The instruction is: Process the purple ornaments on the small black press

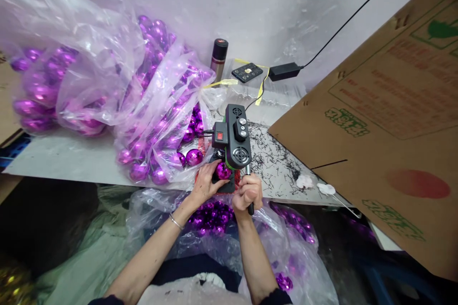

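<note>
A shiny purple disco-ball ornament [223, 170] is held between the thumb and fingers of my left hand [207, 182], under the front end of a black machine [234, 136]. The machine has a red switch, silver buttons and round vents. My right hand [248, 193] is wrapped round the black-ended lever handle [251, 208] at the machine's front right. Another purple ball [194, 157] lies on the table just left of the machine. Whatever touches the held ball from above is hidden by the machine's body.
Clear plastic bags [157, 100] full of purple balls cover the table's left. An open bag [214, 219] of balls lies at my lap. A large cardboard box [386, 119] stands right. Behind are a thermos [219, 57], a remote [246, 72] and a power adapter [285, 71]. Black bits litter the tabletop [275, 167].
</note>
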`<state>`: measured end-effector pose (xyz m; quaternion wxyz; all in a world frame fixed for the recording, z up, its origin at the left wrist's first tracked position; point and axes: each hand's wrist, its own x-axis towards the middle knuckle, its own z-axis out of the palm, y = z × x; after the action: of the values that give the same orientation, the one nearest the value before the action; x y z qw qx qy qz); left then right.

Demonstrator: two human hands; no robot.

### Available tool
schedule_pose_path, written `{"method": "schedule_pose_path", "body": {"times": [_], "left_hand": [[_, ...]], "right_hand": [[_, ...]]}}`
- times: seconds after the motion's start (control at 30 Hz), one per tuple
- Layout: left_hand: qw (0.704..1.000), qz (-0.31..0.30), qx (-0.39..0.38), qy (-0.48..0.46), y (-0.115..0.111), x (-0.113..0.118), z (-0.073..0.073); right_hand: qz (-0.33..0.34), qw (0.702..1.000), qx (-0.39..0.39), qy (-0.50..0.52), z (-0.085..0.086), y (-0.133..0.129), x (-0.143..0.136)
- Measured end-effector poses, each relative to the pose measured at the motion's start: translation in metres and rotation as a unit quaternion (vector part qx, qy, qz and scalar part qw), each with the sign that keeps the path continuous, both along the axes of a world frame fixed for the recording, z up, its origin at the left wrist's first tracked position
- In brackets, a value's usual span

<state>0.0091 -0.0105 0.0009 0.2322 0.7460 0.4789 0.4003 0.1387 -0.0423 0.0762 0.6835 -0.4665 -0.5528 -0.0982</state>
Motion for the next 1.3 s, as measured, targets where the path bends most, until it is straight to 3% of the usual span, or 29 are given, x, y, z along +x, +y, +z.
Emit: {"method": "schedule_pose_path", "body": {"times": [0.3,0.67,0.87,0.97,1.1,1.2,1.3], "left_hand": [[1.0,0.0,0.007,0.002,0.001,0.0,0.0],[1.0,-0.007,-0.001,-0.005,0.007,-0.003,-0.004],[1.0,-0.011,0.017,-0.005,0.011,-0.003,-0.005],[1.0,-0.006,0.023,-0.004,0.015,-0.003,-0.004],[1.0,-0.007,0.018,-0.015,0.015,-0.002,0.001],[0.998,-0.007,0.055,-0.025,-0.007,-0.007,0.002],[0.991,-0.076,0.111,0.01,-0.049,-0.018,-0.008]], "right_hand": [[0.022,1.0,-0.011,0.016,-0.006,-0.002,0.003],[0.052,0.998,0.041,0.024,-0.004,0.009,-0.003],[0.066,0.997,0.026,-0.025,-0.009,0.008,0.001],[0.056,0.998,0.001,-0.015,0.005,0.007,0.001],[0.043,0.995,-0.069,0.054,0.049,0.004,-0.002],[0.053,0.992,-0.101,0.049,0.074,0.001,-0.002],[0.071,0.992,-0.096,0.031,0.073,-0.003,0.001]]}}
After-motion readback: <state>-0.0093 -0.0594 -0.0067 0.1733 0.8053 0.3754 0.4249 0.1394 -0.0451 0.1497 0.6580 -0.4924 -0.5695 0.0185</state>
